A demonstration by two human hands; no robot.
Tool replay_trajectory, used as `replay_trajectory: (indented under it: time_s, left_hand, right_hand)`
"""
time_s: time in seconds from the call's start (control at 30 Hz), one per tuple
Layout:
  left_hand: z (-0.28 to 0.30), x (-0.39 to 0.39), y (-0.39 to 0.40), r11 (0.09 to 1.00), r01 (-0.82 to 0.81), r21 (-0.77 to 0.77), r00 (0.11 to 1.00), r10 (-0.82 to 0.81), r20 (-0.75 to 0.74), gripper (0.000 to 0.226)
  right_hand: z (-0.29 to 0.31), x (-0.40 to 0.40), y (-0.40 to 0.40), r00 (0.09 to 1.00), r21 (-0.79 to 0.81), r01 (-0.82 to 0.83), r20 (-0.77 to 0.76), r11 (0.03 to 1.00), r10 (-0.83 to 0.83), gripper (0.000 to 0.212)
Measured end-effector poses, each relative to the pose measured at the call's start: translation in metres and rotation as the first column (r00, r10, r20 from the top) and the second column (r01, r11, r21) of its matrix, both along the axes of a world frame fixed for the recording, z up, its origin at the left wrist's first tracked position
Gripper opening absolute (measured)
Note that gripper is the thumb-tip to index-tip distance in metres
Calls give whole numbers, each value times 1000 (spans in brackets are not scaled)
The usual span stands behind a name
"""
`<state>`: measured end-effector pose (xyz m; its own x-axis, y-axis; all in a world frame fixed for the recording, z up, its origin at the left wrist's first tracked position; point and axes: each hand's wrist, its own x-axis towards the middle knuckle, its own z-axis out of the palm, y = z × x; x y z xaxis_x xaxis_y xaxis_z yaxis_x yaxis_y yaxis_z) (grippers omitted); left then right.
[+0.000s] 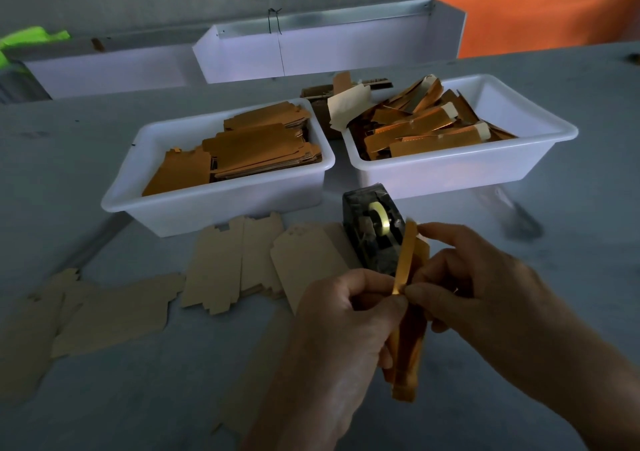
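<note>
Holding a narrow gold card strip [406, 260] above a grey table [104, 398].
Matte tan cardboard blanks [221, 267] lie left; one white plastic tub [207, 208] holds flat shiny pieces, another tub [450, 173] folded ones — a black tape dispenser [367, 228] in front; left hand [343, 326] and right hand [485, 287] both pinch the strip.

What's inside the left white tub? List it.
The left white tub holds stacked flat gold card blanks, piled toward its right side. Whatever lies beneath the top sheets is covered.
</note>
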<state>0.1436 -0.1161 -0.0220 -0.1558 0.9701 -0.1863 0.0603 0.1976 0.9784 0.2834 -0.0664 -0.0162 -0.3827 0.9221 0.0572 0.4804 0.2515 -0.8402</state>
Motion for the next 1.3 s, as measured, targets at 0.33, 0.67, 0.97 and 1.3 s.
replay_trajectory:
  time_s: [0.33,0.67,0.97,1.3]
  left_hand:
    - [-4,-4,0,995,49,-83,996,-43,78,11]
    - [-14,1,-4,999,-50,-6,997,50,-50,27]
    - [-20,9,-12,975,-164,149,942,200,-270,12]
    - [-15,-24,-7,999,12,-32,940,0,342,34]
  right_hand:
    - [-4,-4,-3,986,60,68,149,996,-76,34]
    - [-7,-3,-7,990,21,57,131,998,-60,37]
    - [1,-8,-6,881,161,94,447,983,-157,53]
    - [7,-2,6,935,-456,-284,-328,843,138,24]
